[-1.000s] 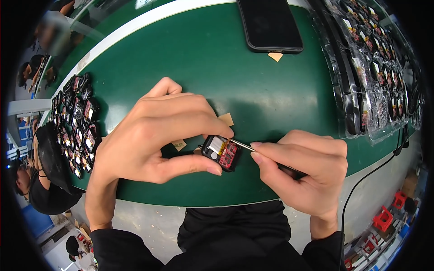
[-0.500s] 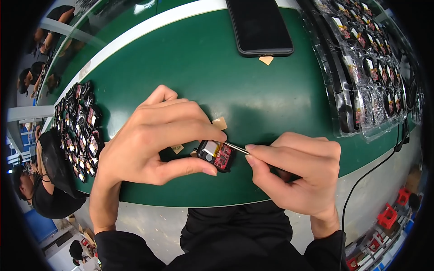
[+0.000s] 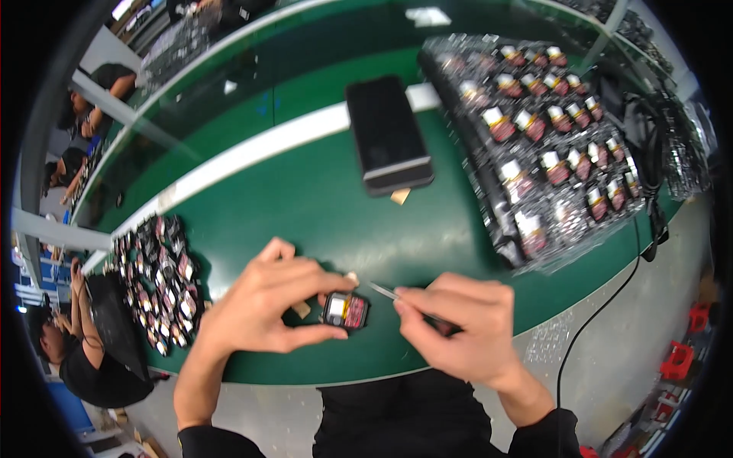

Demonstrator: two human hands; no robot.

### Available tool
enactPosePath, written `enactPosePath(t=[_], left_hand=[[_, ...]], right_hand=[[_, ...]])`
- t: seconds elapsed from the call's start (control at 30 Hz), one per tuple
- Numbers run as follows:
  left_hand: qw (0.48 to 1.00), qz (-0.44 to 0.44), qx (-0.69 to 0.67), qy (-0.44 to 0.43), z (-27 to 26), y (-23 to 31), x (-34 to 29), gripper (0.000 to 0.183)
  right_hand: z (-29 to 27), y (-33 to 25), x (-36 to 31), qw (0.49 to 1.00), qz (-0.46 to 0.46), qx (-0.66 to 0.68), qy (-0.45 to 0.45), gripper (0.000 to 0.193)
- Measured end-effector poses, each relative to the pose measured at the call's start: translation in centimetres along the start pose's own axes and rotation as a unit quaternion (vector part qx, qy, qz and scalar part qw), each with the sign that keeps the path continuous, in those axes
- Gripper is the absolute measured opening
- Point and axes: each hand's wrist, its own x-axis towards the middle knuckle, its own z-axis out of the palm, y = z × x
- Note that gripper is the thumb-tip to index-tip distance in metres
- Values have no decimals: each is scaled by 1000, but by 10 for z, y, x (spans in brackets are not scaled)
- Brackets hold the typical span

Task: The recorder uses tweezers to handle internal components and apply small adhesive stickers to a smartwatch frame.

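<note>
Between the thumb and fingers of my left hand (image 3: pixel 263 301) is a small black device housing (image 3: pixel 346 311). A red circuit board, a yellow strip and a silvery-white block show in its open face. My right hand (image 3: pixel 462 324) is closed around thin metal tweezers (image 3: pixel 384 291). Their tips point toward the housing but stand a little apart from it, with nothing visible between them. Small tan pieces (image 3: pixel 301 308) lie on the green table (image 3: pixel 305 221) by my left hand, one partly covered by it.
At the right lie plastic trays (image 3: pixel 489 206) filled with similar boards. A black phone (image 3: pixel 388 137) rests at the far side, a tan scrap (image 3: pixel 400 196) beside it. Several black units (image 3: pixel 159 282) are heaped at the left. A black cable (image 3: pixel 584 336) hangs at the right; a person (image 3: pixel 95 336) sits at the left.
The tweezers have drawn back from the housing to the right. The whole view has shifted, so the phone and trays show lower and more fully. My left hand keeps its hold.
</note>
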Motion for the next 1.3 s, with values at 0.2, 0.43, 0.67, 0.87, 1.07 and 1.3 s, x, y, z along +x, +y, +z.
enactPosePath(t=[0.2, 0.43, 0.67, 0.87, 1.07, 1.3], left_hand=[[1000, 9, 10, 27, -4, 9, -4, 47], [990, 8, -56, 133, -55, -12, 82, 47], [989, 114, 38, 87, -79, -25, 280, 47], [988, 90, 121, 16, -52, -43, 334, 51], [974, 140, 130, 125, -42, -52, 244, 45], [965, -28, 192, 174, -81, -105, 54, 41]], right_hand=[[1, -2, -11, 998, 17, 59, 26, 15], [1, 7, -15, 996, 17, 75, 36, 14], [-2, 7, -2, 995, 24, 95, 12, 12], [-7, 13, 2, 998, 28, 50, 31, 12], [4, 3, -22, 999, 51, 8, 2, 15], [13, 1, -27, 1000, 23, -3, -15, 14]])
